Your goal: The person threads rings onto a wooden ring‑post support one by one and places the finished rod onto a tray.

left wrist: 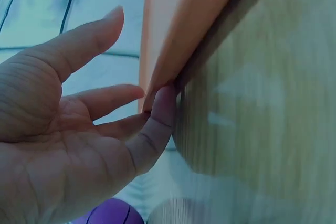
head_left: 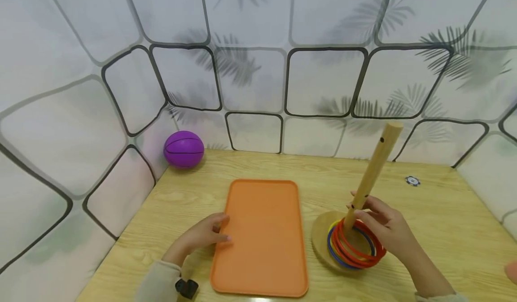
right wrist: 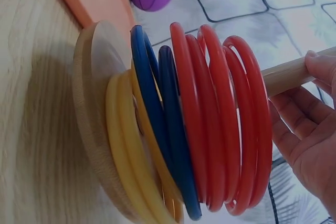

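In the head view my right hand (head_left: 385, 230) grips the lower part of a wooden post (head_left: 375, 167), above the rings stacked round it. The post leans to the right and rises from a round wooden base (head_left: 321, 237). Seen from the right wrist, yellow rings (right wrist: 123, 129) lie nearest the base, then blue rings (right wrist: 152, 98), then several red rings (right wrist: 220, 98). At the left edge of an orange tray (head_left: 262, 239) is my left hand (head_left: 203, 232), its thumb spread from the fingers. The left wrist view has its fingertips (left wrist: 165, 100) right at the tray's lower edge.
A purple ball (head_left: 183, 149) sits at the back left corner of the wooden table (head_left: 214, 167), against the patterned backdrop. Behind the right hand lies a blue and white chip (head_left: 412, 181). Part of a fingertip-like shape (head_left: 511, 272) shows at the right edge.
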Tool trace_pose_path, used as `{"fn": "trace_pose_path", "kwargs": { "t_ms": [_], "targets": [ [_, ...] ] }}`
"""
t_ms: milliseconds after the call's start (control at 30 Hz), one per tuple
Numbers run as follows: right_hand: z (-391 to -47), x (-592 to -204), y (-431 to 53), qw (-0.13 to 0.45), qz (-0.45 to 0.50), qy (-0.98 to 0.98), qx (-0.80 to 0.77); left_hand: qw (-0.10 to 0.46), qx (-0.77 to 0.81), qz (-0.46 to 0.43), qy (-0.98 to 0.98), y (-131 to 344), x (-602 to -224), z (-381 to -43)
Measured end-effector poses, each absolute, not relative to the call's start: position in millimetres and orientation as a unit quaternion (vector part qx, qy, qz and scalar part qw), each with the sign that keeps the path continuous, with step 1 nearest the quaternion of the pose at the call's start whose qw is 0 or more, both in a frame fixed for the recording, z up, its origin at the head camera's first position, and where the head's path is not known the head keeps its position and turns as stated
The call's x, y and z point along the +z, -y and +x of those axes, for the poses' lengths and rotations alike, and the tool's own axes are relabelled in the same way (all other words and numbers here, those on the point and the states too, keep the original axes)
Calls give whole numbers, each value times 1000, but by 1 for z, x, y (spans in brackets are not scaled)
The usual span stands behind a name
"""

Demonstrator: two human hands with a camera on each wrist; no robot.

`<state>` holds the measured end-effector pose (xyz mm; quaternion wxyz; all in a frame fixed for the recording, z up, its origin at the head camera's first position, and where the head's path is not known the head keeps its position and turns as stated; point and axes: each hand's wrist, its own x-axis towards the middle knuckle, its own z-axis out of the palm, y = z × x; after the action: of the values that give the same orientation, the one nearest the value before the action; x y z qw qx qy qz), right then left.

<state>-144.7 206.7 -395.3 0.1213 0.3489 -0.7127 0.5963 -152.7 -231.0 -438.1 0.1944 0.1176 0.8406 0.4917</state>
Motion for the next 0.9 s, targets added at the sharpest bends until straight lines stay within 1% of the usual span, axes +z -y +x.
{"fn": "trace_pose_path", "kwargs": {
  "t_ms": [133,333,500,667,900],
  "targets": [
    [-141,-390,-216,121,344,718,593,179,489,125,-844,216,-442,-151],
    [-138,-385,-226,123,336,724,590,195,504,143,-829,196,-446,-153],
    [-136,-382,-227,129,321,730,589,192,501,162,-828,172,-450,-157],
    [-136,-381,-223,135,325,714,606,188,490,179,-832,144,-451,-159],
    [-142,-384,-207,137,366,685,615,207,516,154,-816,112,-445,-155]
  ]
}}
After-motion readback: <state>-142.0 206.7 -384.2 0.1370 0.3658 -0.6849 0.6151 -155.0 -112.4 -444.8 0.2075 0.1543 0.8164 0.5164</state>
